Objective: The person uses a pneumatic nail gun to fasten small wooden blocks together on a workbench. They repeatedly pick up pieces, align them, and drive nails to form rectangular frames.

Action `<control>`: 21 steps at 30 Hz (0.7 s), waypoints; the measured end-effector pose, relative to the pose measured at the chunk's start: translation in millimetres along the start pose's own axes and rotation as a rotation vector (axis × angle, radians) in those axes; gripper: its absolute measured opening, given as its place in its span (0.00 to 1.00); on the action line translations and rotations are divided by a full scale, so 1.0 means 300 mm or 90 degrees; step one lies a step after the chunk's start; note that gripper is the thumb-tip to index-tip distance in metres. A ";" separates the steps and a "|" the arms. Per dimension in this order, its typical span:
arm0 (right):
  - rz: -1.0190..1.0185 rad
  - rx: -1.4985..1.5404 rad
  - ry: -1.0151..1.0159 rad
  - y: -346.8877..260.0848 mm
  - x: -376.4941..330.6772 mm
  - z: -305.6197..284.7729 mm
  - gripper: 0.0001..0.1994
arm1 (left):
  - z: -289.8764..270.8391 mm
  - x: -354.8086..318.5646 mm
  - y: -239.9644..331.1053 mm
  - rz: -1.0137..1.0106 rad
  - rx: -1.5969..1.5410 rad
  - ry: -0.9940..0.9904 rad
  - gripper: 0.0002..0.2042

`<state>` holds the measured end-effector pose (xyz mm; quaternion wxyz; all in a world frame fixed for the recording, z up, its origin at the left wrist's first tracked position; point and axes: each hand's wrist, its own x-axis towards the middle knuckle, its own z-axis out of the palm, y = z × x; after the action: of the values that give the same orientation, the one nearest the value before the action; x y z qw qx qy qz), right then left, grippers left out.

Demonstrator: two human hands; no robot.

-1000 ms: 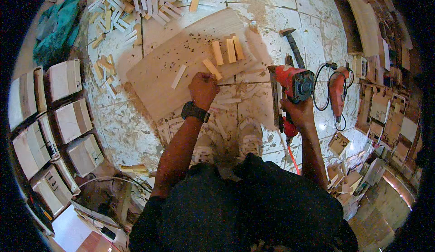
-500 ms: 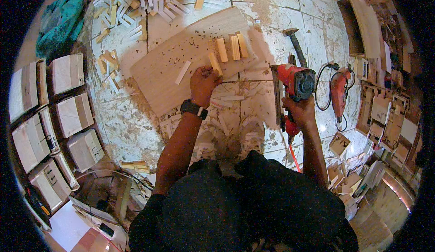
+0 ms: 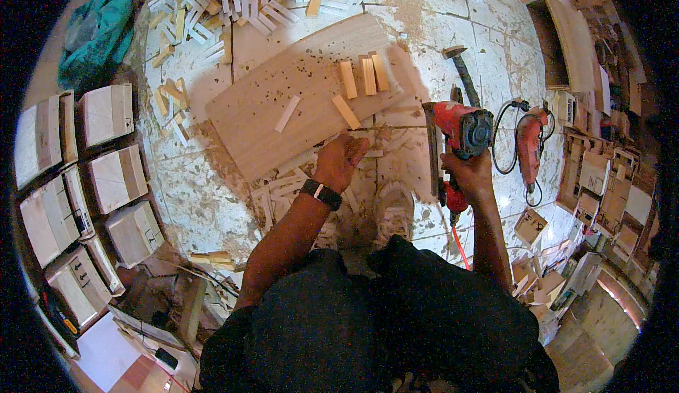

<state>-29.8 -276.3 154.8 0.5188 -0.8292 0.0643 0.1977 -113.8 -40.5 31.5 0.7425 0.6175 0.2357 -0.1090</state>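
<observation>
My right hand (image 3: 469, 174) is wrapped round the handle of a red and black nail gun (image 3: 453, 121), with an orange hose (image 3: 460, 244) running from its lower end. Just off the near edge of a flat wooden board (image 3: 247, 128) is my left hand (image 3: 342, 158), wearing a dark wristwatch. Its fingers are drawn together; whether anything small is in them I cannot make out. A short wood block (image 3: 346, 112) lies slanted on the board beyond that hand. Farther up the board stand several similar blocks (image 3: 368, 75), and a pale thin strip (image 3: 286, 114) lies to the left.
Loose wood strips (image 3: 247, 1) are heaped at the far left. A hammer (image 3: 462, 71) lies beyond the nail gun, and a red corded power tool (image 3: 529, 145) to its right. Wooden boxes (image 3: 117, 177) line the left side. Offcuts (image 3: 283, 188) litter the floor by my feet.
My left hand has let go of the wood block and moved back toward me and right, off the board. The block now lies slanted there. My right hand stays with the nail gun.
</observation>
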 end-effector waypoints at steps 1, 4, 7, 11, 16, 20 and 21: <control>0.004 0.011 -0.001 0.003 -0.002 -0.001 0.15 | -0.014 -0.004 0.004 0.005 0.069 0.018 0.09; 0.004 -0.027 -0.012 0.016 -0.006 -0.010 0.15 | -0.095 0.000 0.012 -0.004 0.386 0.178 0.10; 0.015 -0.002 -0.006 0.022 -0.013 -0.010 0.15 | -0.236 0.072 0.028 0.286 0.657 0.447 0.12; 0.030 -0.131 0.008 -0.008 -0.011 0.010 0.15 | -0.327 0.139 0.024 0.098 0.805 0.371 0.12; 0.084 -0.138 -0.042 -0.075 -0.027 0.042 0.15 | -0.316 0.129 0.017 0.064 0.764 0.353 0.12; 0.084 -0.170 -0.082 -0.084 -0.024 0.062 0.17 | -0.298 0.121 0.011 0.051 0.711 0.372 0.11; 0.059 -0.165 -0.075 -0.080 -0.022 0.068 0.17 | -0.291 0.122 0.008 0.053 0.726 0.376 0.11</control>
<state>-33.6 -247.9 169.6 0.4006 -0.8724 0.0456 0.2765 -99.8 49.3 4.9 0.2047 0.9279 0.3113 -0.0137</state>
